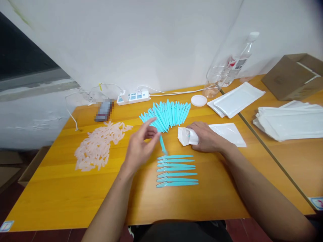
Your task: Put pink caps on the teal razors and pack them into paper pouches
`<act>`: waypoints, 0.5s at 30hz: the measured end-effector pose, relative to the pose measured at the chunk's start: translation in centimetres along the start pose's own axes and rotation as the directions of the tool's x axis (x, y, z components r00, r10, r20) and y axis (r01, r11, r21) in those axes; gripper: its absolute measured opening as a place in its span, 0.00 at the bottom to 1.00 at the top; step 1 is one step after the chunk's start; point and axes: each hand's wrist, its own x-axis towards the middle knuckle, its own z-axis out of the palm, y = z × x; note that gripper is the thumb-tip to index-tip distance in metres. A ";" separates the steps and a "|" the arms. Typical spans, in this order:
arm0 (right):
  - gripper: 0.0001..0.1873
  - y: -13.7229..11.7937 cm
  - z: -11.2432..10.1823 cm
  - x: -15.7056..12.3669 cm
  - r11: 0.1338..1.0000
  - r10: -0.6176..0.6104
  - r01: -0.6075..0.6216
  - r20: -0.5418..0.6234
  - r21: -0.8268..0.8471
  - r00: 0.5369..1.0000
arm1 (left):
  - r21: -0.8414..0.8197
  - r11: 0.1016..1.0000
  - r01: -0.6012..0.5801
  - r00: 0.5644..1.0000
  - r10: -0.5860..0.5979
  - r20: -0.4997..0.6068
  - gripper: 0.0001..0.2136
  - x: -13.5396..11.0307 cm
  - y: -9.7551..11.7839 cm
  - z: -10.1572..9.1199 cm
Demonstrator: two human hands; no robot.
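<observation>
My left hand [141,144] pinches one turquoise eyebrow razor [163,145] between thumb and fingers, its tip slanting down toward the table. Just below it lies a row of several turquoise razors [176,174], side by side with clear-capped ends to the left. My right hand [202,134] is wrapped around a white pouch [183,136], whose opened mouth faces left; a bit of turquoise shows inside. Beyond both hands a fanned heap of turquoise razors [171,114] covers the table. To the left spreads a pile of pale pink translucent caps [97,148].
A flat white pouch [228,132] lies under my right forearm, with more pouches [237,99] behind and a stack [290,121] at right. At the back are a power strip [133,97], round lid [199,100], plastic bottle [239,62], clear jar [214,80], cardboard box [290,77] and blurred-out phone-like object [104,110].
</observation>
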 end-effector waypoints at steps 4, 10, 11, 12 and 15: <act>0.26 -0.8 0.6 0.5 0.999 -0.039 0.039 0.014 0.008 0.999 | -0.282 0.943 0.176 0.939 -0.247 -0.241 0.16 -0.6 -1.4 -0.3; 0.30 -0.8 1.2 0.6 0.999 -0.027 0.028 -0.008 0.028 1.000 | -0.351 0.860 0.370 0.917 -0.399 -0.012 0.17 -1.0 -3.2 1.4; 0.30 -0.7 1.3 0.6 0.999 -0.017 0.018 -0.009 0.030 1.000 | -0.348 0.866 0.359 0.918 -0.395 -0.035 0.17 -1.1 -3.2 0.8; 0.29 -0.5 1.3 0.6 0.999 -0.008 0.008 -0.005 0.031 1.000 | -0.336 0.872 0.355 0.918 -0.393 -0.051 0.17 -1.3 -3.3 0.1; 0.27 -0.3 1.5 0.7 1.000 -0.001 0.001 0.007 0.029 1.000 | -0.246 0.898 0.365 0.928 -0.372 0.019 0.15 -1.4 -3.4 -0.5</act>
